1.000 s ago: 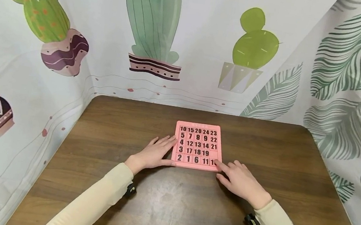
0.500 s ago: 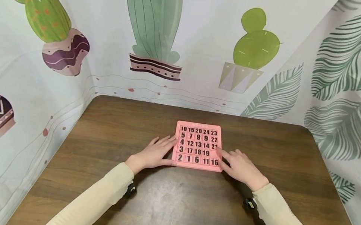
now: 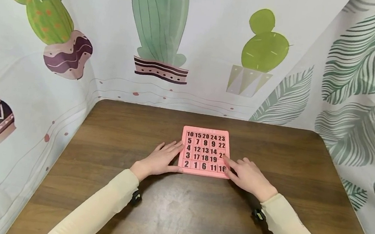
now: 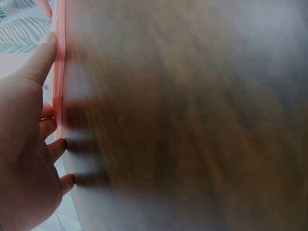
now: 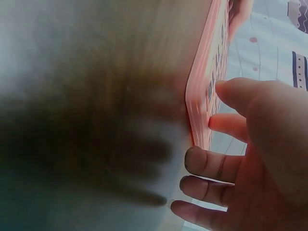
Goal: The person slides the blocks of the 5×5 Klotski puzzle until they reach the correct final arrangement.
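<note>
A pink sliding number puzzle (image 3: 199, 172) lies flat on the table, with rows of numbered tiles in its frame. My left hand (image 3: 156, 161) rests at its left edge, fingers extended on the side and thumb at the near-left corner. In the left wrist view the thumb lies along the frame's edge (image 4: 58, 82). My right hand (image 3: 253, 178) is at the right side, its index fingertip on the tile numbered 21 (image 3: 221, 154). That tile stands partway between the third and fourth rows. In the right wrist view the other fingers (image 5: 214, 163) hang beside the frame.
The puzzle sits toward the far side of a dark wooden table (image 3: 168, 216). Behind it hangs a white cloth (image 3: 215, 30) printed with cacti and leaves. Each wrist carries a small black device, one showing under the left sleeve (image 3: 107, 197).
The right hand moved up from the 16 tile to the 21 tile, then slid 21 down toward the gap beside 19. The left hand has stayed in place.
</note>
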{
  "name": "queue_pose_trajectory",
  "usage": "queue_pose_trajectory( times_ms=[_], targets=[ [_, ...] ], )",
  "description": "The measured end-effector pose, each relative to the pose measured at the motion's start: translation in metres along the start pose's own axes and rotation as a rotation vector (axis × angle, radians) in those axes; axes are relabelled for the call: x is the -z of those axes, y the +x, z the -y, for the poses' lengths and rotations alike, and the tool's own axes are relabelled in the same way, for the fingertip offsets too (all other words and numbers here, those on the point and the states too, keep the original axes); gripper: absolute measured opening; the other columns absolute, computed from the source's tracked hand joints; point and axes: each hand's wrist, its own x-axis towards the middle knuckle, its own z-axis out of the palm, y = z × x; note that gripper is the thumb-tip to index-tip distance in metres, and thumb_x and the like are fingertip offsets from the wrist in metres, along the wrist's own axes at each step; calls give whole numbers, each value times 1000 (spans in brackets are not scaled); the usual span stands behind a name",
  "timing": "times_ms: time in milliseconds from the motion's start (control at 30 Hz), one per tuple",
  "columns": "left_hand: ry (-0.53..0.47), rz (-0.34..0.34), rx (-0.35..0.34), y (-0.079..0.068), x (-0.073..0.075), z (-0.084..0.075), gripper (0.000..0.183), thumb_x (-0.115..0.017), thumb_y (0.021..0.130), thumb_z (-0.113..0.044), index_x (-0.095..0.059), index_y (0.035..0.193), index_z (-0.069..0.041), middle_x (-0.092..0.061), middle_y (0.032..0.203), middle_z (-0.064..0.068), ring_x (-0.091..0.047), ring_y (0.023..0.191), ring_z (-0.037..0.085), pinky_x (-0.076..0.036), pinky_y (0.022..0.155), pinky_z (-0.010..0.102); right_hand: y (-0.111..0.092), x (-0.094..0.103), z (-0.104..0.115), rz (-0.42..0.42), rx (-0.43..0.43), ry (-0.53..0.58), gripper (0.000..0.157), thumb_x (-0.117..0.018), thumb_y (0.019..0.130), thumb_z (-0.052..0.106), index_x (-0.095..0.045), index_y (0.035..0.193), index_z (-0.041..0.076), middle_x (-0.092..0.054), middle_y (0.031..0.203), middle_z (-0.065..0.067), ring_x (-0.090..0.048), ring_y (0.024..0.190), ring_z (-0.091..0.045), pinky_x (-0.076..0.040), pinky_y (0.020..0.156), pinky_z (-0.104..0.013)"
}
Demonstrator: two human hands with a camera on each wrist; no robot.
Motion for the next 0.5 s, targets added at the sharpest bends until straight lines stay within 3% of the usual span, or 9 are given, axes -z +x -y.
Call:
queue_pose_trajectory(
  times_ms=[200, 500],
  targets=[
    [0, -5, -2, -1, 1, 0, 93, -59, 99, -63, -22, 167, -11, -16, 174, 6, -16, 160, 29, -12, 125, 61, -9, -2, 5, -24, 19, -26, 49, -68, 101, 31, -62, 146, 11, -59, 74, 1, -44, 72, -20, -41, 68, -38],
    [12, -4, 4, -1, 0, -1, 94, -59, 99, -63, -22, 167, -12, -16, 174, 5, -15, 160, 27, -11, 126, 60, -15, -3, 8, -70, 34, -33, 47, -69, 101, 30, -65, 143, 12, -61, 75, -1, -47, 73, -22, -44, 70, -41]
  ],
)
